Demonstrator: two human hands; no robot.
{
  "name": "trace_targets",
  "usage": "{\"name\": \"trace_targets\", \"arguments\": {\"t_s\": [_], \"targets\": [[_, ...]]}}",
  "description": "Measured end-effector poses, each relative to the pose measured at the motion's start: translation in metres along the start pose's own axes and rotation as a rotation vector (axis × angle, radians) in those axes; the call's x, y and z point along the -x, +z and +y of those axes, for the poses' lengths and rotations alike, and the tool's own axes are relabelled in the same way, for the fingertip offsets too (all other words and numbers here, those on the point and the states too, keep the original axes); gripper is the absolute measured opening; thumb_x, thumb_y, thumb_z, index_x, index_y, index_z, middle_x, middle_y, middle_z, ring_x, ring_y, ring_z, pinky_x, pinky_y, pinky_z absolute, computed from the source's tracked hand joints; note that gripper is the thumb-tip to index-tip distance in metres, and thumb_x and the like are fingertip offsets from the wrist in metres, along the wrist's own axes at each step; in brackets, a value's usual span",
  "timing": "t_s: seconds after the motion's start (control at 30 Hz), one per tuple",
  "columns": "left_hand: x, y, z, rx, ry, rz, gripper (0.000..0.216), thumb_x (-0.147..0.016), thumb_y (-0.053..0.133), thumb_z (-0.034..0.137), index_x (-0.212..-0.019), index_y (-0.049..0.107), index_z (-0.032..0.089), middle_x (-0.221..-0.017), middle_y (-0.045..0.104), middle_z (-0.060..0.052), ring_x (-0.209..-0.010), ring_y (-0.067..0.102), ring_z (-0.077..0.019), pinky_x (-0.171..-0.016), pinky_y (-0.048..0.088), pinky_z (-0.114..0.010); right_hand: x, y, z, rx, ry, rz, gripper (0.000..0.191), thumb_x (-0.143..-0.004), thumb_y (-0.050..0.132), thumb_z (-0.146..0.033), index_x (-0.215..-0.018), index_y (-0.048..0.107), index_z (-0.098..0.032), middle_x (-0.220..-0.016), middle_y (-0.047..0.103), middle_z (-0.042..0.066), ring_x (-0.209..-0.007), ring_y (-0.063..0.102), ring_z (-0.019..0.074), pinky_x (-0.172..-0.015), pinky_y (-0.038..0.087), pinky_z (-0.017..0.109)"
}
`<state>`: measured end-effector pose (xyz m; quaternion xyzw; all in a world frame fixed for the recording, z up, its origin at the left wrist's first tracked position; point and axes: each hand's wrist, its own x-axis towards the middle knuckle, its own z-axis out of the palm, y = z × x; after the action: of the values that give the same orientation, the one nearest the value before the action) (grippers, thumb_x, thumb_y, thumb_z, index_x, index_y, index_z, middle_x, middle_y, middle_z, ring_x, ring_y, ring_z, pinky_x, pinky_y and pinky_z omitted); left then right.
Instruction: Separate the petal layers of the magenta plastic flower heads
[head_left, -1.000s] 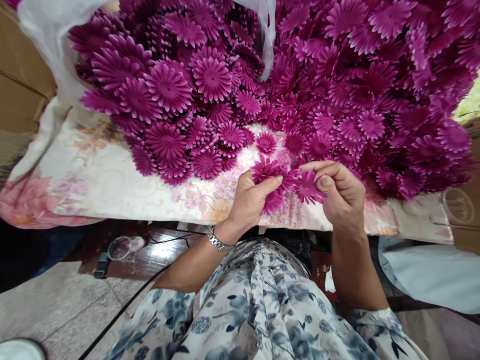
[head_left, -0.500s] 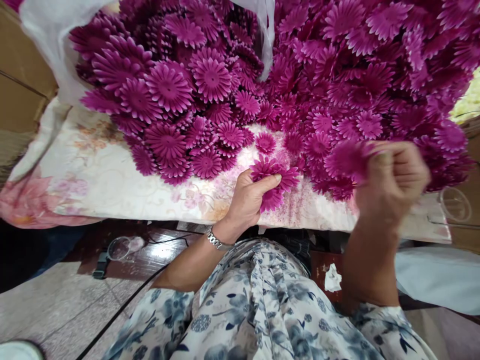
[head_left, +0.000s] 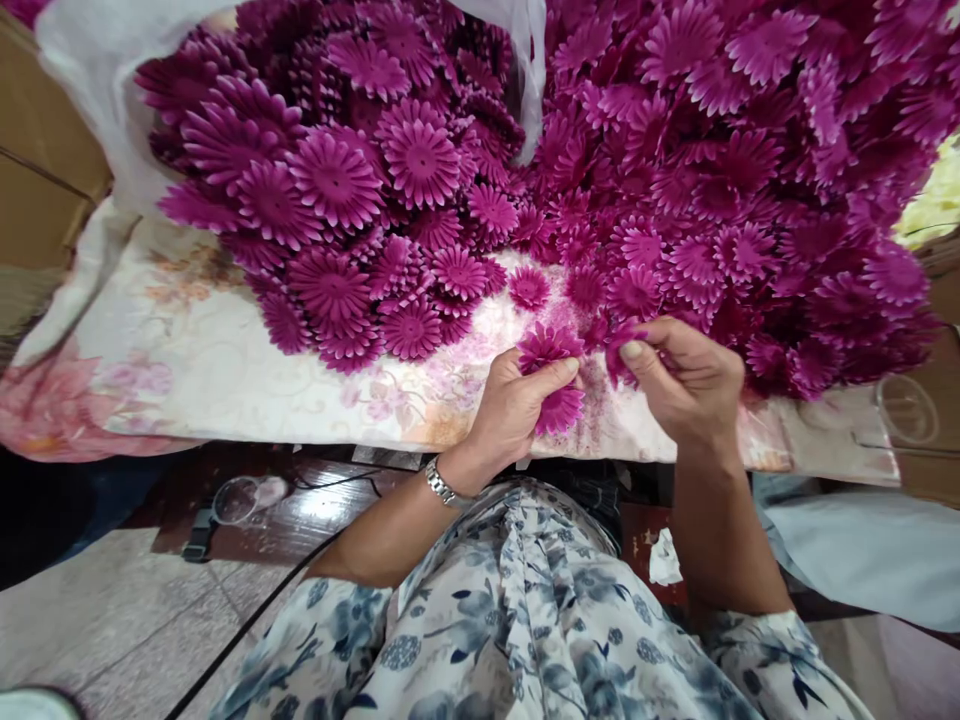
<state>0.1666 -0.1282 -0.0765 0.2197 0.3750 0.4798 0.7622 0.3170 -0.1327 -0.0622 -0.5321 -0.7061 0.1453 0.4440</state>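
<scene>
Our left hand (head_left: pixel 520 405) thumb-pinches purple flower pieces (head_left: pixel 551 346); at its 3 o'clock our right hand (head_left: pixel 691 385) pinches another piece (head_left: pixel 618 362). Probably light, thin, slightly springy, easily creased: we'd hold near centre, not the edges. Loose pile (head_left: pixel 750 200) at our 1 o'clock.

Floral cloth (head_left: pixel 225 385) spread from left to right; carton (head_left: pixel 45 120) at far left, second carton (head_left: pixel 930 475) at right, by clear round container (head_left: pixel 906 410). Near left: clear cup (head_left: pixel 238 502), black buckle (head_left: pixel 198 537), black cable (head_left: pixel 247 632) over tiled floor (head_left: pixel 127 610). Near right: crumpled white paper (head_left: pixel 664 560), pale grey fabric (head_left: pixel 862 550).
</scene>
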Motion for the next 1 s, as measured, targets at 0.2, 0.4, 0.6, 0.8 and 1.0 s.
{"name": "trace_targets", "arguments": {"t_s": [0.2,0.4,0.6,0.8,1.0], "targets": [[0.002,-0.004,0.002,-0.031,-0.028,-0.004,0.019,-0.059,0.079,0.028,-0.063,0.065,0.014,-0.058,0.063,0.0,-0.051,0.056,-0.0071,-0.051,0.045,-0.019,-0.026,-0.076,0.032,0.483,0.006,0.383,0.025,-0.08,0.064,-0.038,-0.097,0.073,-0.021,-0.08,0.07,0.005,-0.074,0.064,0.0159,-0.066,0.046,0.033],[0.002,-0.002,-0.001,-0.073,-0.049,-0.059,0.021,-0.057,0.079,0.026,-0.067,0.065,0.014,-0.062,0.063,0.002,-0.056,0.056,-0.0072,-0.056,0.044,-0.019,-0.024,-0.064,0.002,0.635,-0.076,0.191,0.039,-0.082,0.062,-0.034,-0.118,0.063,-0.017,-0.112,0.067,0.012,-0.108,0.059,0.0272,-0.095,0.045,0.042],[0.002,-0.001,-0.003,-0.239,-0.009,-0.125,0.017,-0.058,0.075,0.017,-0.069,0.062,0.014,-0.06,0.056,0.004,-0.055,0.048,-0.0057,-0.054,0.039,-0.019,-0.008,0.003,-0.012,-0.024,-0.057,-0.232,0.008,-0.082,0.062,-0.024,-0.085,0.066,-0.019,-0.083,0.067,0.003,-0.079,0.063,0.0147,-0.072,0.051,0.029],[0.0,-0.005,-0.004,-0.237,0.014,-0.157,0.014,-0.066,0.07,0.022,-0.076,0.064,0.015,-0.069,0.062,0.001,-0.062,0.055,-0.0086,-0.062,0.044,-0.022,-0.003,-0.004,0.006,0.004,0.072,-0.058,0.006,-0.084,0.059,-0.024,-0.085,0.061,-0.019,-0.07,0.059,-0.003,-0.058,0.052,0.0077,-0.057,0.043,0.022],[-0.003,-0.006,-0.006,-0.23,-0.001,-0.108,0.02,-0.067,0.072,0.03,-0.069,0.059,0.016,-0.062,0.055,0.003,-0.056,0.05,-0.0064,-0.053,0.041,-0.019,-0.003,-0.006,0.002,0.08,0.11,0.001,0.013,-0.085,0.058,-0.031,-0.084,0.062,-0.019,-0.067,0.058,-0.004,-0.052,0.046,0.0061,-0.054,0.04,0.02]]}}
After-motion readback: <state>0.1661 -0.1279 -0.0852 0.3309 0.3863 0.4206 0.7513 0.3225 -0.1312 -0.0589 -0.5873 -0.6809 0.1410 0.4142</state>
